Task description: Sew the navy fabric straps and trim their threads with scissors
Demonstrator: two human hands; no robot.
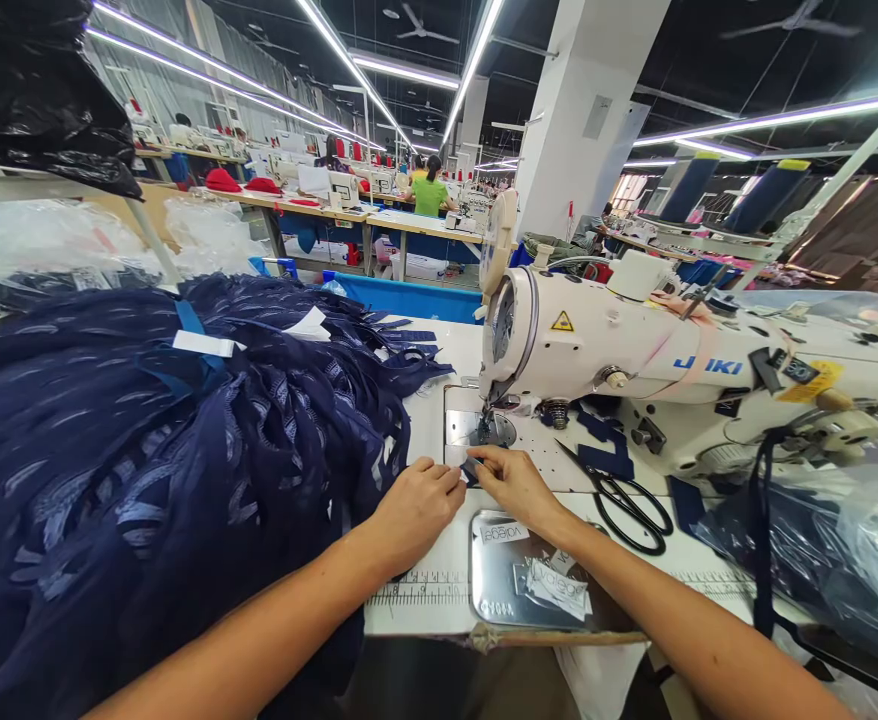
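Note:
My left hand (425,508) and my right hand (518,487) meet just in front of the sewing machine's needle plate (463,428). Pinched between their fingertips is a small navy fabric piece (470,468) with a pale patch, partly hidden by the fingers. The white sewing machine (581,325) stands beyond my right hand, its presser foot close above the plate. Below my right wrist lies a metal tray (493,575) holding several printed white labels (559,588). Black-handled scissors (626,505) rest on the table to the right of that hand.
A large heap of navy garments (184,470) covers the left side. Navy fabric scraps (605,458) lie under the machine arm, and plastic-wrapped material (821,540) sits at right. A printed ruler strip (428,588) runs along the table's front. Other workstations and a person in green (430,193) are farther back.

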